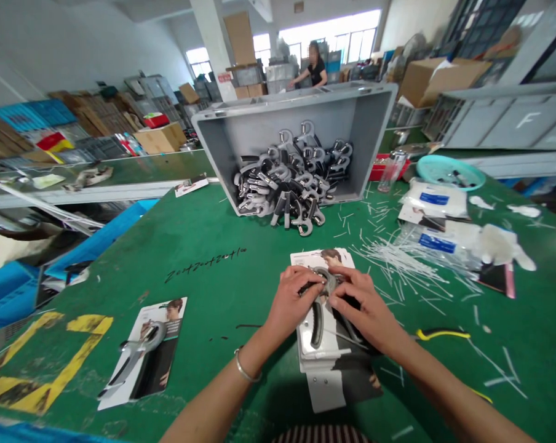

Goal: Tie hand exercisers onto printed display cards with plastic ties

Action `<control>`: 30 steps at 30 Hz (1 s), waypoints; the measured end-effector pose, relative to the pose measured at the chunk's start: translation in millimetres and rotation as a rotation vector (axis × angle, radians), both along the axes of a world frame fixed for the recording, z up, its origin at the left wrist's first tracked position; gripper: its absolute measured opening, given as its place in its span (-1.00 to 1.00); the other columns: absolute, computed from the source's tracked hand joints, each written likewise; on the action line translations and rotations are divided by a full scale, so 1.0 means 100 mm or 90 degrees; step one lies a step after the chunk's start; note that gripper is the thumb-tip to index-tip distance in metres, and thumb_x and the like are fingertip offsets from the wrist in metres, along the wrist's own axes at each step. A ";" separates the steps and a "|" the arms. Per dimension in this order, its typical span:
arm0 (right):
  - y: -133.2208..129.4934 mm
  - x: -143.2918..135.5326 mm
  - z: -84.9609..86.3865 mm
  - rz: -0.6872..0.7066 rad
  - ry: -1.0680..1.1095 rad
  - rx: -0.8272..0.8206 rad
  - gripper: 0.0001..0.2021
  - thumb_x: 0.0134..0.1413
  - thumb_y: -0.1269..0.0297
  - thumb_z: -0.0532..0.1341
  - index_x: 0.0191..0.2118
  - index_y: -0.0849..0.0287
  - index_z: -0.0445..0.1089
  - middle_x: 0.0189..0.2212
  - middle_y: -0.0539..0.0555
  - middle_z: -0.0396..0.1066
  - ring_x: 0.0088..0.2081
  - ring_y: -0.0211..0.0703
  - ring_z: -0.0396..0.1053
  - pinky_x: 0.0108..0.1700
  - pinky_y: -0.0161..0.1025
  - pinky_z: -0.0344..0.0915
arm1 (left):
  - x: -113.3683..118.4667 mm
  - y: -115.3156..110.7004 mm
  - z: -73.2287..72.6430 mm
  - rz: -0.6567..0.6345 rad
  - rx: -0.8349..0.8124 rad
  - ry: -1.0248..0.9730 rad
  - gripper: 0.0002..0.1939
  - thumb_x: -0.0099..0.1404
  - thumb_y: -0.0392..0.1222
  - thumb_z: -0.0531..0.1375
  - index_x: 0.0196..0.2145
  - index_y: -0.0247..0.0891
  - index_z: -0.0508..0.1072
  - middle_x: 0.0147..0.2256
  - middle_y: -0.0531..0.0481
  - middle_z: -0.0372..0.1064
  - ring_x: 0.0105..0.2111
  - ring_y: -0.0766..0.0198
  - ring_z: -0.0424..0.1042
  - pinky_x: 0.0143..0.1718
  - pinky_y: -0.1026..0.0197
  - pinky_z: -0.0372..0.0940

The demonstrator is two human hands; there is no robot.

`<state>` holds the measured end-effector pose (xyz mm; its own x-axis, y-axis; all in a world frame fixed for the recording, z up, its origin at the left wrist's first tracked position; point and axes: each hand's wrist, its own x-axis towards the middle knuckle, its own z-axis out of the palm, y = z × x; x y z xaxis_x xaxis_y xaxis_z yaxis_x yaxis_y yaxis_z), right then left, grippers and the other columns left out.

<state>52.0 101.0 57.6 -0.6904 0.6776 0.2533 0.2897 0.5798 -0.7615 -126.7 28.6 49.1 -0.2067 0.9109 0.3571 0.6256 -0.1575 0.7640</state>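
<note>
My left hand [299, 295] and my right hand [363, 304] meet over a grey-and-black two-handled tool [317, 323] with a curved head. Fingers of both hands are closed around its head, which they partly hide. The tool lies on a stack of printed cards [326, 391], white and dark with a photo of a person. A thin white strip, like a cable tie, runs across the card below my right hand. To the left, a similar tool [142, 344] rests on a single printed card [155, 375].
A grey crate [296, 104] tipped on its side holds many such tools, some spilling out. Loose white cable ties [407, 261] lie right of the cards, near plastic bags [437, 200], a white glove [502, 246] and yellow-handled pliers [444, 333]. Behind stands a turquoise basin [451, 166]; a person works farther back.
</note>
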 end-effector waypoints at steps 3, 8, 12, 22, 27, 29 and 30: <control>-0.03 0.03 -0.01 0.021 -0.011 0.017 -0.84 0.25 0.22 0.18 -0.35 0.07 0.45 0.17 0.06 0.24 0.21 0.06 0.12 0.20 0.11 0.06 | 0.01 0.01 0.01 -0.002 0.000 0.000 -0.91 0.32 -0.21 0.24 -0.24 -0.10 0.55 -0.25 0.02 0.55 -0.09 0.12 0.37 0.01 0.02 0.21; -0.03 0.00 -0.02 0.040 -0.002 0.044 -0.85 0.24 0.23 0.18 -0.34 0.08 0.45 0.18 0.08 0.23 0.23 0.09 0.10 0.21 0.16 0.06 | 0.03 -0.01 0.03 -0.012 -0.013 0.017 -0.90 0.32 -0.21 0.23 -0.24 -0.08 0.56 -0.26 0.03 0.55 -0.08 0.11 0.37 0.03 0.01 0.19; -0.02 0.00 -0.01 0.044 -0.002 0.038 -0.83 0.25 0.22 0.17 -0.35 0.08 0.43 0.18 0.09 0.24 0.23 0.08 0.10 0.21 0.15 0.06 | 0.03 -0.02 0.03 -0.010 0.001 -0.002 -0.90 0.31 -0.23 0.24 -0.24 -0.09 0.56 -0.26 0.04 0.54 -0.08 0.14 0.36 0.03 0.02 0.19; -0.02 0.01 -0.04 0.038 0.000 0.039 -0.84 0.23 0.21 0.18 -0.34 0.07 0.45 0.18 0.08 0.25 0.23 0.12 0.12 0.18 0.18 0.12 | 0.02 -0.04 -0.01 -0.012 0.011 -0.005 -0.91 0.31 -0.23 0.25 -0.24 -0.10 0.56 -0.26 0.02 0.55 -0.08 0.13 0.39 0.04 0.01 0.21; -0.03 -0.01 -0.04 0.037 0.009 0.022 -0.86 0.23 0.23 0.18 -0.34 0.07 0.44 0.17 0.07 0.25 0.23 0.10 0.10 0.20 0.16 0.09 | 0.02 -0.04 -0.03 -0.012 0.031 0.006 -0.91 0.31 -0.23 0.25 -0.24 -0.10 0.55 -0.25 0.04 0.55 -0.09 0.15 0.39 0.05 0.02 0.19; -0.03 -0.01 -0.04 0.039 0.009 0.019 -0.86 0.23 0.25 0.19 -0.35 0.07 0.44 0.17 0.07 0.26 0.22 0.08 0.10 0.20 0.14 0.08 | 0.02 -0.04 -0.04 -0.005 0.035 0.007 -0.91 0.31 -0.24 0.25 -0.24 -0.10 0.55 -0.25 0.03 0.54 -0.09 0.15 0.39 0.05 0.02 0.19; -0.03 -0.02 -0.04 0.041 0.009 0.019 -0.87 0.23 0.25 0.19 -0.35 0.07 0.44 0.16 0.06 0.26 0.22 0.08 0.10 0.20 0.14 0.07 | 0.02 -0.03 -0.04 -0.001 0.035 0.007 -0.91 0.31 -0.24 0.25 -0.24 -0.10 0.55 -0.25 0.03 0.54 -0.09 0.15 0.39 0.05 0.02 0.19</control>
<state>50.4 97.7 53.8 -0.7285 0.6238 0.2830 0.2397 0.6192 -0.7478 -124.2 25.1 45.1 -0.2016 0.8900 0.4090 0.6331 -0.2003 0.7477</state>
